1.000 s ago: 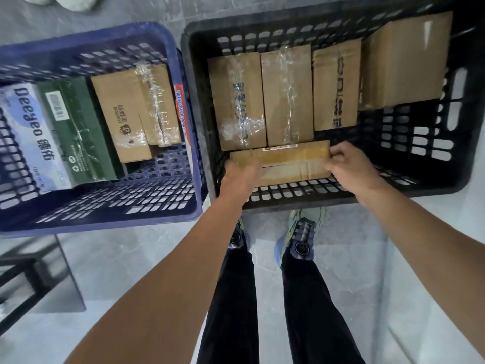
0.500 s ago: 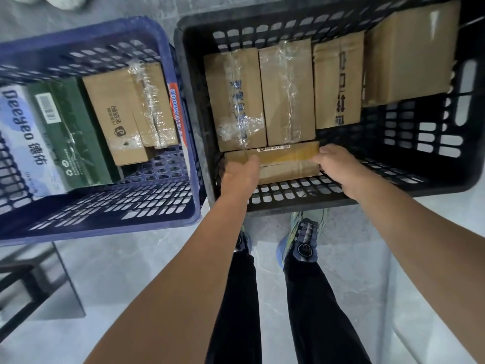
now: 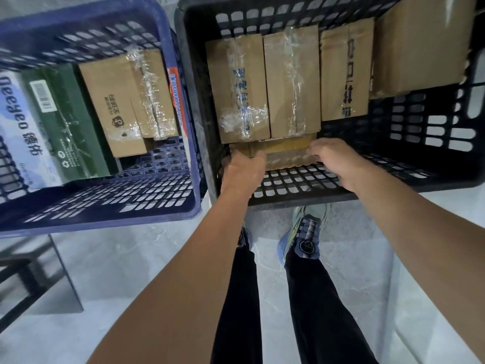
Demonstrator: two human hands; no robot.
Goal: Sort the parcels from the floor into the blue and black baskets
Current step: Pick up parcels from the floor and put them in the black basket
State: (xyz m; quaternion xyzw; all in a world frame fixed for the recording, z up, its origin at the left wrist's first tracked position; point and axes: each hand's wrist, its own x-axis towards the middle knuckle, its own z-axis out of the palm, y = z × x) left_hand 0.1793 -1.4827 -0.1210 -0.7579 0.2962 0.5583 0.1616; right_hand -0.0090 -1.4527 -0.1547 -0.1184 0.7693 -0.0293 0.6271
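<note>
Head view: flat parcel (image 3: 286,155) lies low in black basket (image 3: 301,199), against the upright row (image 3: 291,82). Ends held by left grip (image 3: 244,169) and right grip (image 3: 333,161), fingers curled round. Best set level, pushed flush, both ends released together.

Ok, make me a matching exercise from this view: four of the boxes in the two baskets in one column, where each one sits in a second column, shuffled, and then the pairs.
Things
1. dark green box
2. flat brown cardboard parcel
3. large plain brown carton
4. white and blue printed pack

Places
A. far right corner of the black plastic basket
B. left edge of the blue plastic basket
C. black basket, nearest the person, gripped at its ends by the left hand and right hand
D. blue basket, between the printed pack and a taped brown carton

Pairs: 1-D, 2-C, 3-A, 4-B
</note>
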